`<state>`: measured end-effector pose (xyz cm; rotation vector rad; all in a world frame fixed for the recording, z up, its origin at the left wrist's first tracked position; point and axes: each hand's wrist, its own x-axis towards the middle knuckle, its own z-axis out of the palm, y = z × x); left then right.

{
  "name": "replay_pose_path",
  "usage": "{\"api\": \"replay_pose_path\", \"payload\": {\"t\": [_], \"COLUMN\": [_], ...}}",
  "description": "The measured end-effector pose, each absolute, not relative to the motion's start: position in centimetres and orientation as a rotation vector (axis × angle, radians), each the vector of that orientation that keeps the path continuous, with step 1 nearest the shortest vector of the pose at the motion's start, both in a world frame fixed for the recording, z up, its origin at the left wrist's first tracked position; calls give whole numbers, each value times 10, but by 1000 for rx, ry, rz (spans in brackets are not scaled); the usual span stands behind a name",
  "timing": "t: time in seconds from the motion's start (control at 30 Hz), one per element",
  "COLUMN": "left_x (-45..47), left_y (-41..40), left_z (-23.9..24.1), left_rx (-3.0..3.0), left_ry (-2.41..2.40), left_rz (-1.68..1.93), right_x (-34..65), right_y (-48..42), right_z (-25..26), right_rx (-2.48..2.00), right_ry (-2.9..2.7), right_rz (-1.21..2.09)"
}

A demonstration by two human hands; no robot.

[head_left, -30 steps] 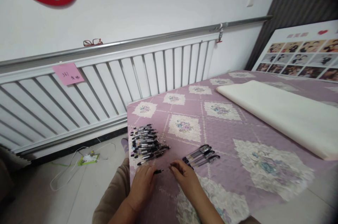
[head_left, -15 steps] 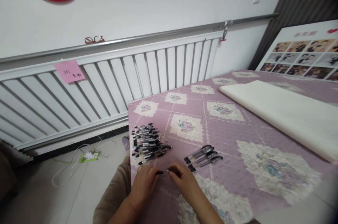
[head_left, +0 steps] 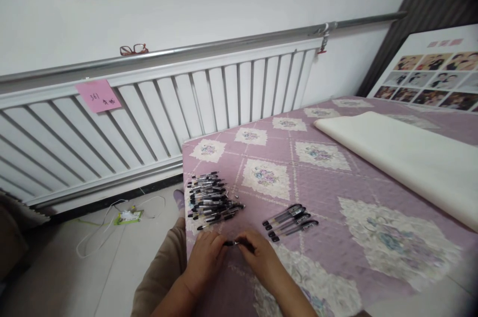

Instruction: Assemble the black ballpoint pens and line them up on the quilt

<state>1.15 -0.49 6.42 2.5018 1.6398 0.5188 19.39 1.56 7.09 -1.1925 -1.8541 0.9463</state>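
1. The gel pen is between the two hands, low over the near part of the floral bedspread. Only its black front part and a small pale tip can be seen.

2. The left hand is closed on this pen; its rear part is hidden inside the palm and fingers.

3. The right hand has thumb and fingers bent close together just at the tip. They seem to touch it, but I cannot tell whether they are clamped on the tip or on some small piece.

4. The long axis of the pen goes almost straight from left to right, across the body. The tip points from the left hand toward the right fingertips, so the important relation, in my judgement, is that tip and fingertips are in one line.

5. The left hand is the nearer one to the heap of gel pens, which lies just beyond it, most of the pens also turned roughly left to right.

6. The right hand is nearer to the row of gel pens, which lies beyond it and to its right, slanted, with the dark clip ends away from the hand.
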Motion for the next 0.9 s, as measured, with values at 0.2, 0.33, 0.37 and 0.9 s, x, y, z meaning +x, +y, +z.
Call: {"api": "replay_pose_path", "payload": {"t": [0.2,0.33,0.37,0.9], "left_x": [11,10,10,9], "left_y": [-4,-4,-4,-5], "left_z": [61,59,59,62], "left_rx": [2484,2471,2466,2453], "left_ry": [1645,1633,1630,1574], "left_rz": [519,534,538,615], "right_x": [193,193,193,194], "right_y": [17,16,16,19], "right_z": [67,69,70,61], "right_rx": [-1177,-1166,-1155,-1163], "right_ry": [-1913,-1934,-1933,-1998], "right_rz": [872,866,876,853]}}
